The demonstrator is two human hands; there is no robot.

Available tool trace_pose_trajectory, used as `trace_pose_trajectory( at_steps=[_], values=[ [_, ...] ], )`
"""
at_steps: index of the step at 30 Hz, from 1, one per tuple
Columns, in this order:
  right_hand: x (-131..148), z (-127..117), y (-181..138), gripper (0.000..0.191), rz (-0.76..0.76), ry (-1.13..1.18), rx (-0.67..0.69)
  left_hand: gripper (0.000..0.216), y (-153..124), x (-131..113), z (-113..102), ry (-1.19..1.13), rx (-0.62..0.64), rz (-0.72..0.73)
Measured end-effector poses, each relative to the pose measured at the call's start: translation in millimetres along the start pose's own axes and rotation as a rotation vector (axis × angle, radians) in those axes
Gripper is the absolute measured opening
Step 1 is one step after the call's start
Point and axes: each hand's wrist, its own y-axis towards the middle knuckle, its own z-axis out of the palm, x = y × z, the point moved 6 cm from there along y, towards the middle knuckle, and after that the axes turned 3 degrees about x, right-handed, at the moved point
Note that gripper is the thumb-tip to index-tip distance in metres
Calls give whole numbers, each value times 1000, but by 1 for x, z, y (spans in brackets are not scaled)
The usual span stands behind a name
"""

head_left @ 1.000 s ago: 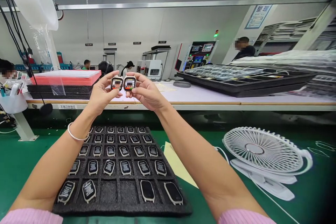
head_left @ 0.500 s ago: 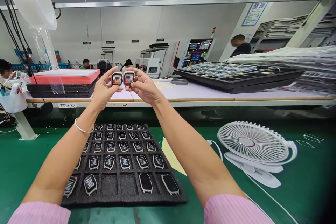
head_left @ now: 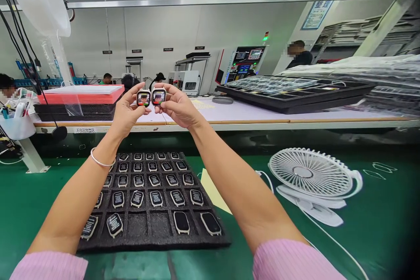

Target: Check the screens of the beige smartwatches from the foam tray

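Note:
My left hand pinches a small square watch body with a lit colour screen, held up at arm's length. My right hand pinches a second lit watch body right beside it, the two almost touching. A silver bangle circles my left wrist. Below my arms a black foam tray lies on the green mat, its pockets filled with several dark-screened watch bodies; two front-row pockets are bare.
A white desk fan lies on the green mat at right, its cord trailing forward. A yellow sheet pokes out by the tray. Behind, a white shelf carries black trays and a red-topped stack. Other people work far back.
Both hands have stayed raised with the two watch bodies, which sit slightly higher and further left in view as the camera shifted. The grip is unchanged.

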Motion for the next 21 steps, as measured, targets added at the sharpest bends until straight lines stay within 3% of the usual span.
trace_pose_trajectory(
  at_steps=[9, 21],
  values=[
    [-1, 3, 2, 68, -12, -7, 6, 59, -3, -5, -1, -1, -3, 2],
    [-7, 10, -4, 64, 8, 46, -45, 57, -12, -11, 1, -10, -109, -115]
  ],
)
